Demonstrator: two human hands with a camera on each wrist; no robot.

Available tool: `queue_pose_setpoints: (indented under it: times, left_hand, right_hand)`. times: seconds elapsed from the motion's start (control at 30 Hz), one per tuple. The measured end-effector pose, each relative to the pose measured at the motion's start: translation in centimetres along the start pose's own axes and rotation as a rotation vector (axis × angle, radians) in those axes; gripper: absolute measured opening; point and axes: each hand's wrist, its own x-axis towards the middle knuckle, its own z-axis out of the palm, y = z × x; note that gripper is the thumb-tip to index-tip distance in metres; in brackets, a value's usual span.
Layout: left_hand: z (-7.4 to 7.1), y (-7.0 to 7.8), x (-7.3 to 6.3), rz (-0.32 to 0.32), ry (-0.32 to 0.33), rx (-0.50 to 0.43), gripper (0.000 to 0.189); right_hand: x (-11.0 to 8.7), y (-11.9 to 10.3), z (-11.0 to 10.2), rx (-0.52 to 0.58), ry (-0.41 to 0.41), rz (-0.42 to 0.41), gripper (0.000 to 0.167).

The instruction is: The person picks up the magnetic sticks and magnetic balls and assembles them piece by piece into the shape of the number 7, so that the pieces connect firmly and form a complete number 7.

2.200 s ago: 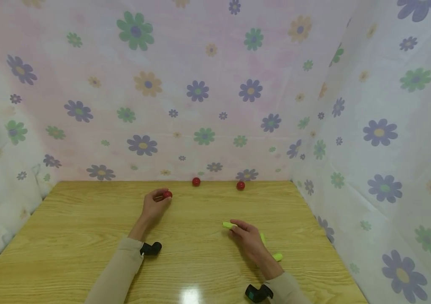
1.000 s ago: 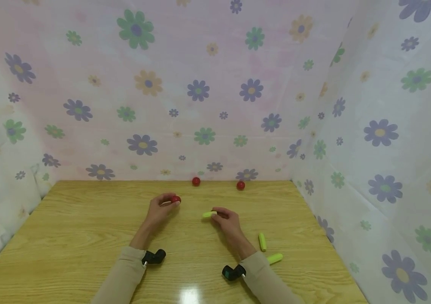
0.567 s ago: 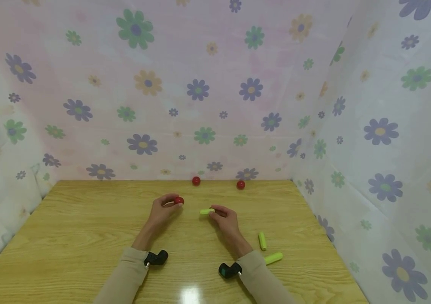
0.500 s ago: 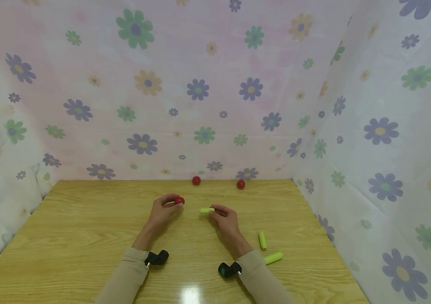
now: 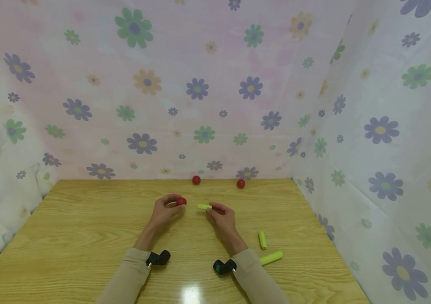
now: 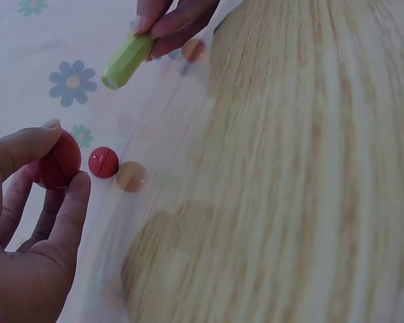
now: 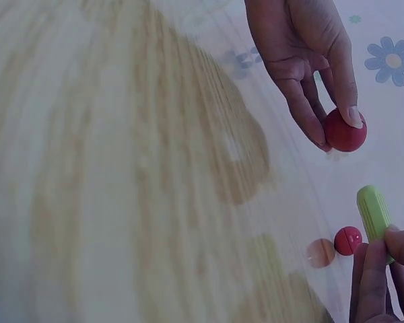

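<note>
One red ball is pinched at the fingertips of the left grip, and one yellow-green stick is pinched near one end by the right grip, its free end pointing over the surface toward the ball, near but not touching. Best, I'd judge, to hold both pinches firm and steady, leave the ball's side facing the right grip bare of fingers, and aim the stick squarely at the ball's middle.

Left fingers pinch red ball; right fingers pinch green stick.
</note>
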Motion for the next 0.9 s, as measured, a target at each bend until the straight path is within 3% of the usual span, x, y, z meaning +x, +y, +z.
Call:
queue_pose_setpoints:
  times: [0.17, 0.47, 0.9]
  left_hand:
    - [0.4, -0.2, 0.0, -0.014, 0.002, -0.013, 0.039]
    - [1.2, -0.6, 0.3, -0.005, 0.019, -0.04, 0.037]
    - [1.8, -0.7, 0.5, -0.013, 0.023, -0.071, 0.039]
  right_hand:
    - [0.1, -0.6, 0.3, -0.053, -0.011, -0.004, 0.037]
    - [-1.4, -3.5, 1.3, -0.077, -0.018, -0.013, 0.034]
    - [1.5, 0.1, 1.3, -0.06, 0.001, -0.021, 0.035]
